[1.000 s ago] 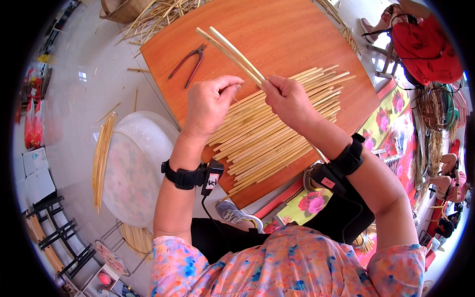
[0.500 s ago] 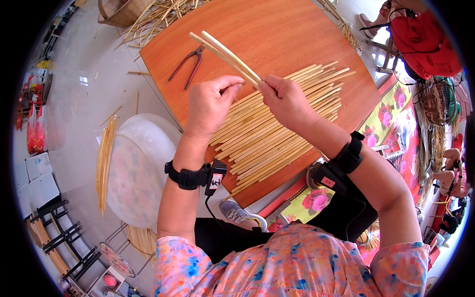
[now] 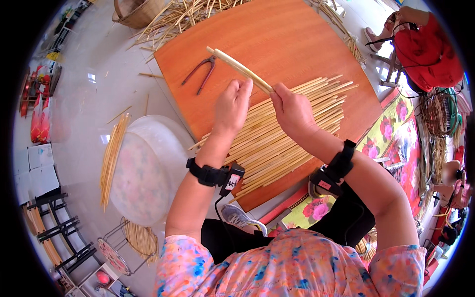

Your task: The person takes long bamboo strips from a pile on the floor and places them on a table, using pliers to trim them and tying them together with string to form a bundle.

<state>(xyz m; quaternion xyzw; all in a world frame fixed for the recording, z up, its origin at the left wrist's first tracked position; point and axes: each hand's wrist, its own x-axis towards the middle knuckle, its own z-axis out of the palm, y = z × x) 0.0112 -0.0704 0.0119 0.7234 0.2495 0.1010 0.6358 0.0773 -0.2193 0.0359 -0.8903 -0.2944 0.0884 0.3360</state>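
Note:
My right hand is closed around the near end of a couple of pale yellow reed-like stalks, which point up and to the left above the table. Beside them, my left hand has its fingers pressed together, the fingertips close to the stalks' left side. Whatever those fingers may pinch is hidden. Under both hands, a wide row of similar stalks lies side by side across the wooden table. Pincers with dark red handles rest spread on the tabletop, beyond my left hand.
Loose stalks and a woven basket are on the floor beyond the table. At left stands a round, whitish covered surface with a stalk bundle at its edge. A red-covered seat is at far right.
My left hand has turned, its fingers now upright and closer to the stalks. The held stalks have drawn together and tilted slightly lower. The whole view has shifted a little.

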